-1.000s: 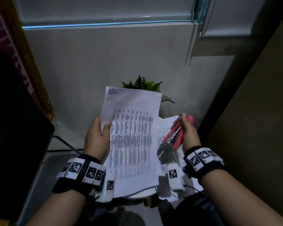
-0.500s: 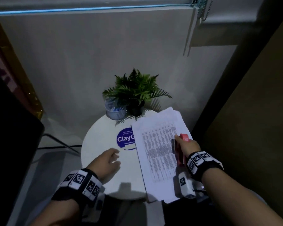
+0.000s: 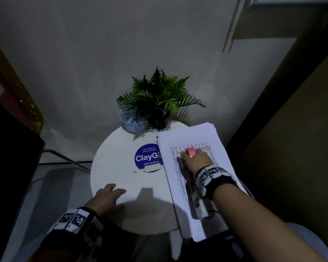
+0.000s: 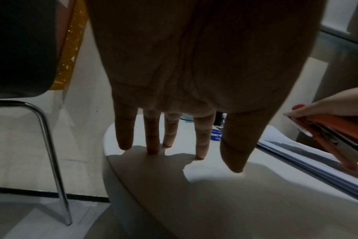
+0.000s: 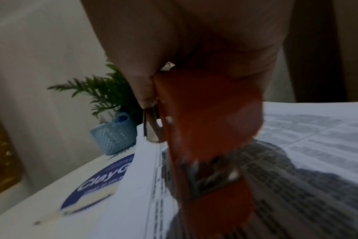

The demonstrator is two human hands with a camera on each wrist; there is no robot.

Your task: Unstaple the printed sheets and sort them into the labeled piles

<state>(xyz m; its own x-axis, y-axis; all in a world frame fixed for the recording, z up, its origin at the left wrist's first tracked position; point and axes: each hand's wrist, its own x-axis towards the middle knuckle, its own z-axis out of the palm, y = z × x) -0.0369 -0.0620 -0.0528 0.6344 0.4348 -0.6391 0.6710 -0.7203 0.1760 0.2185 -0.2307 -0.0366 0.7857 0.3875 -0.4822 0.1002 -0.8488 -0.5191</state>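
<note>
A stack of printed sheets (image 3: pixel 193 167) (image 5: pixel 296 153) (image 4: pixel 296 155) lies on the right side of a round white table (image 3: pixel 117 167) (image 4: pixel 194 202), hanging over its near edge. My right hand (image 3: pixel 194 160) grips a red stapler-like tool (image 3: pixel 191 151) (image 5: pixel 204 122) (image 4: pixel 327 134) and holds it down on the top sheet. My left hand (image 3: pixel 110 195) (image 4: pixel 174 145) holds nothing; its fingers are straight and spread, with fingertips (image 4: pixel 152 149) touching the table's near left edge.
A potted fern (image 3: pixel 159 95) (image 5: pixel 104 92) and a small blue basket (image 3: pixel 133 121) (image 5: pixel 114 135) stand at the table's far edge. A blue round sticker (image 3: pixel 147 157) (image 5: pixel 100 177) marks the table middle. A dark chair (image 4: pixel 20 48) stands left; a brown wall is on the right.
My left hand let go of the sheet it held up; that sheet now lies on the stack. That hand came down to the table's edge. My right hand lowered the red tool onto the paper.
</note>
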